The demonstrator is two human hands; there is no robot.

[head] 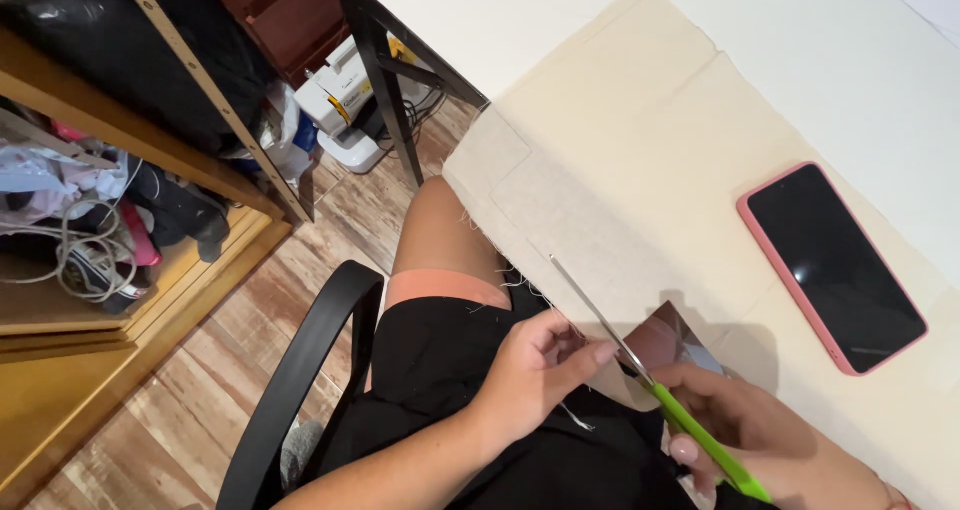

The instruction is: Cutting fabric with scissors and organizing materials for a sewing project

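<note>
The right hand [760,440] has its fingers clamped on the green handles of the scissors [640,365], whose open blades sit at the near edge of the beige cloth [640,160]. The left hand [535,365] pinches that cloth edge with fingers together, just left of the blades. The cloth lies over the white surface [520,20], with a pink phone [832,267] on it to the right.
</note>
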